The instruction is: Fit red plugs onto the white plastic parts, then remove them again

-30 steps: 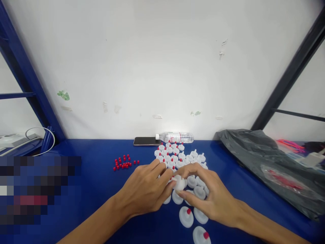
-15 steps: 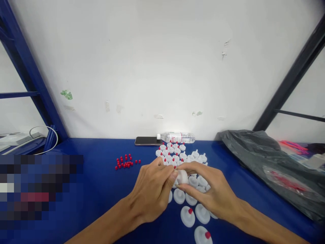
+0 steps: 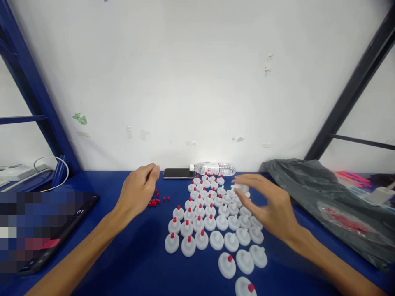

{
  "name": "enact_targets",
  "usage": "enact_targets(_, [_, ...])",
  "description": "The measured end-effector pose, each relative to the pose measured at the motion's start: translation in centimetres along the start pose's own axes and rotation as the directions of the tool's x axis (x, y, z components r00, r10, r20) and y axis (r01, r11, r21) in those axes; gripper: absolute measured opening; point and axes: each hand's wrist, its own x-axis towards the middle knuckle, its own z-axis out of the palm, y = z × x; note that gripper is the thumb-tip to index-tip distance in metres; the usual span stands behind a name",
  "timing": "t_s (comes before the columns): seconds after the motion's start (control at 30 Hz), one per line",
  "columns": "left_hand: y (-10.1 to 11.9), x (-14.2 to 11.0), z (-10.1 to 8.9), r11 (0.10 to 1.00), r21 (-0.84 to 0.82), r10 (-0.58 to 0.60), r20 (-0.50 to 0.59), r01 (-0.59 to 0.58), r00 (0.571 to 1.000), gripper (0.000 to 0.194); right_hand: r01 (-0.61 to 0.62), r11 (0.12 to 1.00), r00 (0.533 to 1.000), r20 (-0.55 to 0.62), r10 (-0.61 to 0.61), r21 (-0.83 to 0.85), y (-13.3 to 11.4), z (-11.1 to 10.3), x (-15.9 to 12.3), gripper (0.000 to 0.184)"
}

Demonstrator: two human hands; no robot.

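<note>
My right hand (image 3: 273, 207) holds a white disc-shaped plastic piece with a spout (image 3: 241, 187) between thumb and fingers, over the back right of the group; it is slightly blurred. Bent at the wrist, my left hand (image 3: 137, 190) hovers beside the loose small red caps (image 3: 155, 201), thumb and forefinger pressed together; whatever they hold is hidden. Many similar white pieces stand in rows between my hands. Those on the left, such as one near the front (image 3: 188, 246), wear red caps on their spouts. Most on the right, such as this bare piece (image 3: 231, 241), have none.
Against the wall lie a dark phone (image 3: 179, 173) and a clear water bottle (image 3: 216, 168) on its side. A grey plastic bag (image 3: 308, 193) with a small packet of red pieces (image 3: 348, 220) covers the right. Another phone (image 3: 61, 238) lies at the left, partly pixelated.
My hands were together over the middle, gripping a white piece. They have parted: the left moved left to the red caps, the right moved right and back with a white piece.
</note>
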Motion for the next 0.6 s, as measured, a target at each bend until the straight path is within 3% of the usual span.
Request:
enact_targets(0.07, [-1.2, 0.6, -0.1, 0.978, 0.205, 0.016, 0.045, -0.025, 0.999, 0.031, 0.004, 0.997, 0.996, 0.086, -0.010, 0.075, -0.6, 0.3, -0.2, 0.014])
enact_targets(0.13, [-2.0, 0.7, 0.4, 0.957, 0.283, 0.036, 0.112, -0.067, 0.993, 0.028, 0.012, 0.989, 0.986, 0.165, -0.037, 0.147, -1.4, 0.5, -0.6, 0.011])
enact_targets(0.37, [-2.7, 0.4, 1.9, 0.949, 0.290, 0.062, 0.220, -0.126, 0.973, 0.024, 0.001, 0.966, 0.942, 0.325, -0.087, 0.257, -2.8, 0.7, -1.1, 0.008])
enact_targets(0.6, [-3.7, 0.7, 2.6, 0.948, 0.283, 0.062, 0.278, -0.144, 0.959, 0.022, -0.017, 0.859, 0.882, 0.413, -0.228, 0.511, -4.5, 0.3, -0.7, 0.007])
